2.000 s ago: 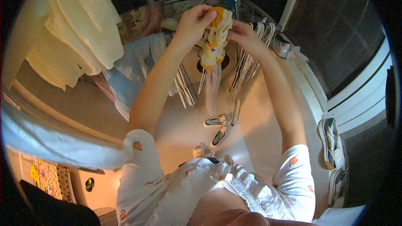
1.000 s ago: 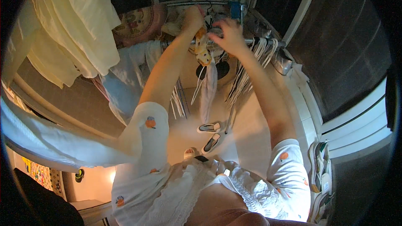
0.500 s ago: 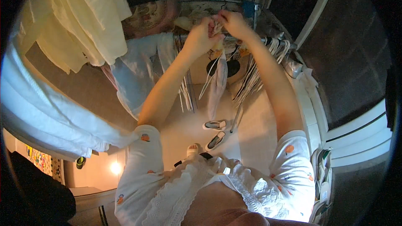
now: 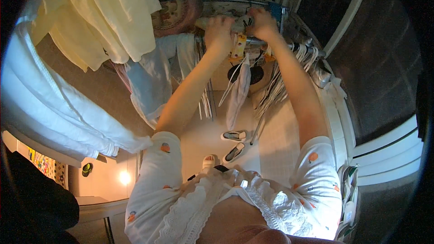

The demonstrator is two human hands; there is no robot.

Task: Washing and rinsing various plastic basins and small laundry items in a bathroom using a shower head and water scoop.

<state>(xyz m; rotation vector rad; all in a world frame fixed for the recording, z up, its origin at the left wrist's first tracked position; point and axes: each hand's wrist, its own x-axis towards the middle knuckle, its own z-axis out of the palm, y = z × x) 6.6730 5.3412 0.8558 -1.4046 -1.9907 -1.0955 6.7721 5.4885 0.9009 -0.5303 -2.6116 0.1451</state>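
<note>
Both arms reach forward to a metal rail hung with laundry. My left hand [image 4: 220,30] is above the rail with its fingers apart, and I make out nothing in them. Beside it, my right hand [image 4: 263,25] is bent next to a small black hook-like piece [image 4: 247,21]; blur hides whether its fingers grip it. Below and between the hands is a yellow patterned piece [image 4: 238,46]. From near it hangs a long, narrow, pale pinkish sock-like cloth [image 4: 239,92], with thin white strips next to it.
Cream garments [image 4: 104,18] and a pale blue cloth [image 4: 149,74] hang at the left, with a large white cloth [image 4: 58,104] nearer. Bunched white hangers [image 4: 275,88] hang right of the sock-like cloth. Shoes [image 4: 234,151] stand on the floor below. Windows [image 4: 379,63] line the right side.
My hands were together, pinching pale cloth; now they have moved apart. The left hand's fingers have loosened, and the yellow patterned piece shows more. The view has shifted slightly.
</note>
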